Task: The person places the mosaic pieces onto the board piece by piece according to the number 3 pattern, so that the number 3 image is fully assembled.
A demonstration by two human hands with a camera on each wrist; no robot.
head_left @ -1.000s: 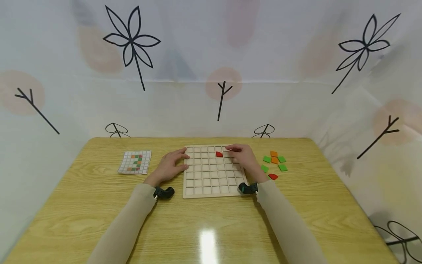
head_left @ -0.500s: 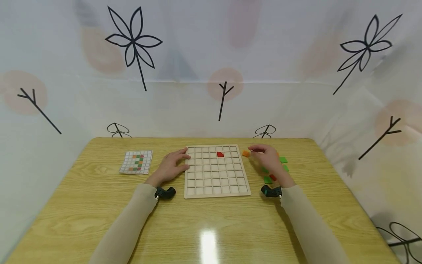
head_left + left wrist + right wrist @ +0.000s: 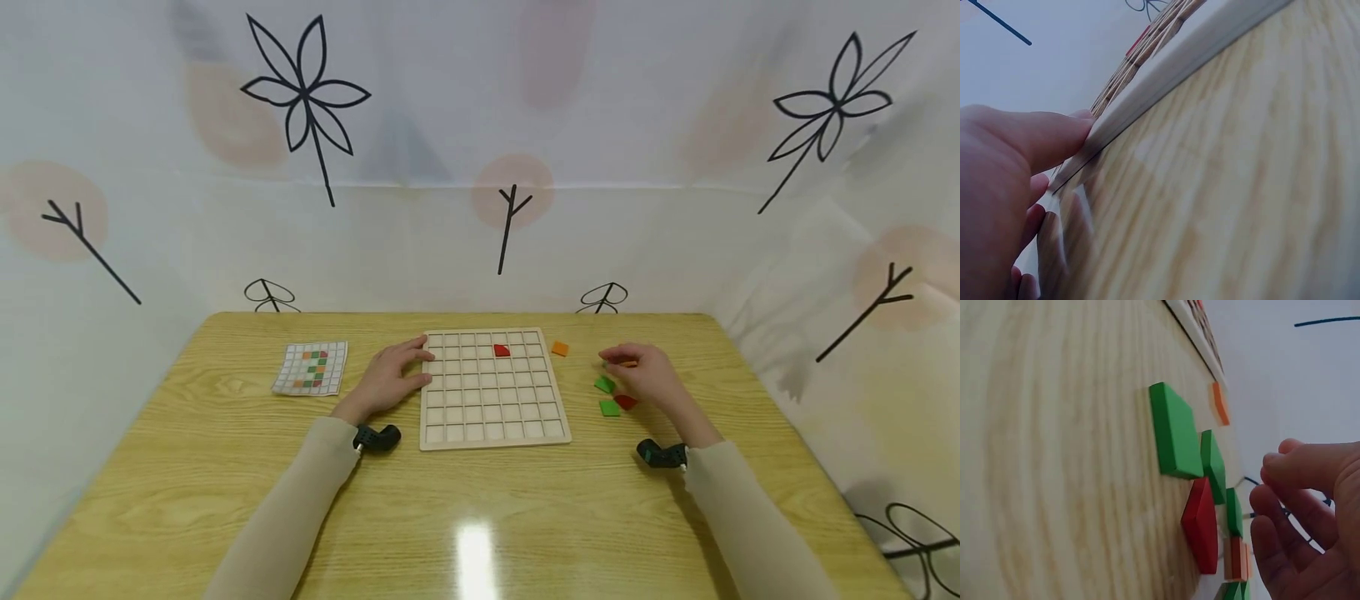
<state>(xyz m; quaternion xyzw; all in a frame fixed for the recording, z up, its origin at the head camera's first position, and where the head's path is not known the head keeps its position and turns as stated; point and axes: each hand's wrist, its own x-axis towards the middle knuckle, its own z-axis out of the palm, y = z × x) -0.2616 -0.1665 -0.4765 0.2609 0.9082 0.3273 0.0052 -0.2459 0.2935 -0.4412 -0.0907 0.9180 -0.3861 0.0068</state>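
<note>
My left hand [image 3: 392, 377] rests at the left edge of a pale wooden grid board [image 3: 492, 389]; in the left wrist view the thumb [image 3: 1060, 134] touches the board's side. One red tile [image 3: 502, 351] with a rounded corner sits in an upper cell. Right of the board, my right hand [image 3: 643, 372] hovers over loose tiles, its thumb and fingers loosely bent with nothing seen between them. Close by lie a green tile [image 3: 1175, 434], another green tile [image 3: 1212, 465] and a red tile [image 3: 1201, 526]. The hand hides part of the group in the head view.
An orange tile [image 3: 560, 348] lies alone just off the board's right edge. On the left of the wooden table [image 3: 375, 517] is a paper card [image 3: 310, 368] printed with a grid of coloured squares. A patterned cloth [image 3: 420, 250] stands behind the table.
My right hand has moved right, from the board's right side to over the loose tiles. The orange tile beside the board now shows. My left hand stays at the board's edge.
</note>
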